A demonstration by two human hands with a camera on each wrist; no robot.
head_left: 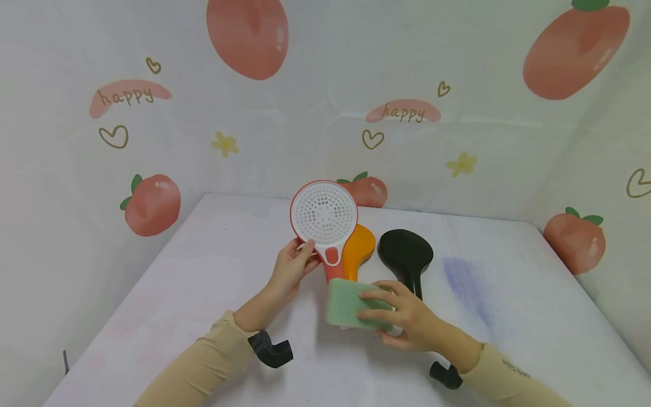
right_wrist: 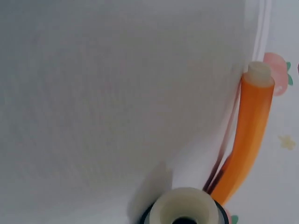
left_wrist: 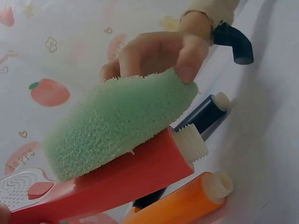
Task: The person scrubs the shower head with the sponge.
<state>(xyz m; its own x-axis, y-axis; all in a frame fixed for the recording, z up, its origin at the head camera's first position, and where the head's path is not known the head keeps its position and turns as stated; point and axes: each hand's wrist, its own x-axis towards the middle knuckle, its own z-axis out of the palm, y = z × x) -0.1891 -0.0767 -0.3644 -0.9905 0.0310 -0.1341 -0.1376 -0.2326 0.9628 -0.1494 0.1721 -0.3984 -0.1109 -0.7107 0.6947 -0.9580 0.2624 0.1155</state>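
Near the middle of the head view, my left hand [head_left: 292, 268] holds a red-and-white shower head [head_left: 324, 212] by its neck, its perforated face toward me. My right hand [head_left: 407, 319] grips a light green sponge [head_left: 351, 302], fingers over its near side. In the left wrist view the sponge [left_wrist: 117, 119] lies along the red handle [left_wrist: 126, 179], just short of its white threaded end [left_wrist: 191, 142]. Part of the handle is hidden behind the sponge in the head view.
An orange shower head [head_left: 360, 243] lies on the white table [head_left: 244, 254] behind the red one, partly covered. Right of it lies a black shower head [head_left: 405, 249], its handle partly behind my right hand. A fruit-patterned backdrop [head_left: 305, 124] stands behind the table.
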